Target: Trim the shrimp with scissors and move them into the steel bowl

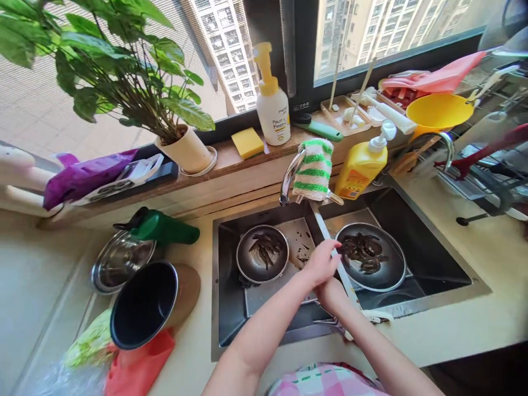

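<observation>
My left hand (324, 261) is above the sink divider, its fingers bent inward; anything inside them is hidden. Just below and against it is my right hand (330, 291), whose fingers are mostly out of sight. Dark raw shrimp (266, 248) lie in a round strainer (243, 269) in the left basin. To the right of my hands, a larger strainer (396, 275) carries more dark shrimp (365, 253). Dark bits (303, 247) are scattered on the left basin's floor. Partly behind my right forearm, a white looped handle (377, 315) rests at the sink's front edge.
A chrome faucet (289, 179) with a striped cloth (313, 170) rises behind the divider. A yellow soap bottle (363, 165) stands behind the right basin. On the left are a deep pot (185, 291), a green bottle (173, 228) and a steel bowl (119, 258). A potted plant (185, 148) lines the sill.
</observation>
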A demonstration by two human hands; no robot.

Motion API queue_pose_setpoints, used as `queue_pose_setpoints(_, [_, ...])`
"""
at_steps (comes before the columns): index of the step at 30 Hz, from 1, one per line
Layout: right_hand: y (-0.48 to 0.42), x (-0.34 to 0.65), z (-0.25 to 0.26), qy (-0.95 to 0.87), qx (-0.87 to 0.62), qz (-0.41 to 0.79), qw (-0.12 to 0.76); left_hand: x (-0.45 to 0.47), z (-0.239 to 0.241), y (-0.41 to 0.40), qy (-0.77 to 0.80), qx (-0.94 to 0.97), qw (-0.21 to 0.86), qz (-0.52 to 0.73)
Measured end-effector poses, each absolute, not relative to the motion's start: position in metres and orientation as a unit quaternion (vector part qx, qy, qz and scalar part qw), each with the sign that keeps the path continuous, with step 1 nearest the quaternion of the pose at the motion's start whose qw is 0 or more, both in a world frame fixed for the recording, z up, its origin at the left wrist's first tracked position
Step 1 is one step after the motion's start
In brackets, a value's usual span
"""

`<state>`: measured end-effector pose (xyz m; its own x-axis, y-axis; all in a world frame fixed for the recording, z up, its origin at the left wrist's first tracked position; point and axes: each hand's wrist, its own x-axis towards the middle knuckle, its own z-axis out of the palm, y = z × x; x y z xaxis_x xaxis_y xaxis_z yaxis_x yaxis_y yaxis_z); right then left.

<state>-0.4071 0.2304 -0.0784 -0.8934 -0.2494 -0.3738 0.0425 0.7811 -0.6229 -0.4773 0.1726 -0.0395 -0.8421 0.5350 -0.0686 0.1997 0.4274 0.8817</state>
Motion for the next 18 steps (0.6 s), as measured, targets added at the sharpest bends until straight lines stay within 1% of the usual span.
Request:
queue_pose_setpoints(3, [0.227,-0.411,-0.075,0.931,-0.059,-0.288,0.216,-0.479,-0.081,0.105,0.883,0.025,0.183,0.432])
queue_pose_setpoints(7, [0.209,-0.432,-0.082,0.941,-0.083,-0.193,0.267,-0.472,-0.129,0.007,0.901,-0.107,0.204,0.368])
queue_pose_setpoints(9, [0.202,-0.441,-0.086,0.945,-0.086,-0.163,0.268,-0.469,-0.149,-0.025,0.900,-0.149,0.224,0.342])
queue_pose_setpoints(13, [0.204,-0.446,-0.085,0.948,-0.109,-0.139,0.265,-0.475,-0.182,-0.045,0.891,-0.191,0.264,0.317])
queue_pose_setpoints(18, [0.236,-0.424,-0.068,0.939,-0.103,-0.139,0.296,-0.499,-0.209,-0.024,0.872,-0.202,0.295,0.335])
